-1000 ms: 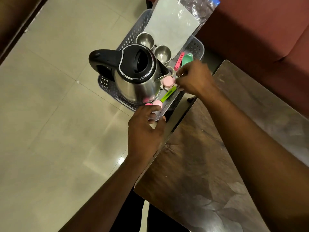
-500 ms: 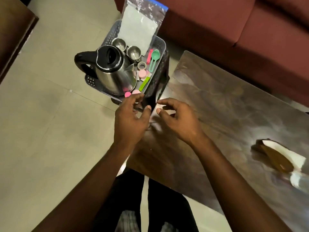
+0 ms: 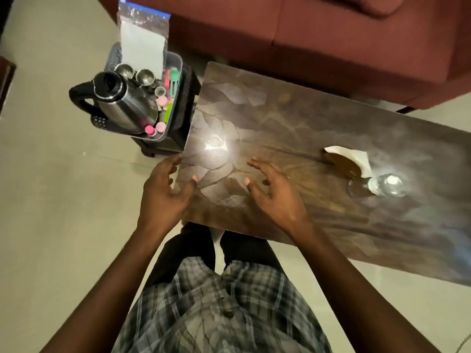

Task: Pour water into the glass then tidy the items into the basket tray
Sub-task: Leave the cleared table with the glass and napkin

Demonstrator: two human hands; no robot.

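Note:
A grey basket tray (image 3: 178,70) sits on a dark stool left of the table. In it stand a steel kettle (image 3: 119,103) with a black handle, two steel cups (image 3: 145,76), a plastic bag (image 3: 142,39), a green spoon (image 3: 173,79) and small pink pieces (image 3: 162,100). A clear glass (image 3: 390,184) stands on the dark wooden table (image 3: 280,118) at the right, beside a white napkin (image 3: 354,156). My left hand (image 3: 164,192) hovers open at the table's near left corner. My right hand (image 3: 275,189) hovers open over the table. Both hold nothing.
A dark red sofa (image 3: 305,34) runs along the far side of the table. A brown object (image 3: 341,164) lies on the napkin. Pale floor tiles (image 3: 51,200) lie to the left. My legs and checked shirt are below the table edge.
Both hands have drawn back from the basket tray toward me and spread open over the table's near edge. The view has tilted back, showing the glass and napkin at right.

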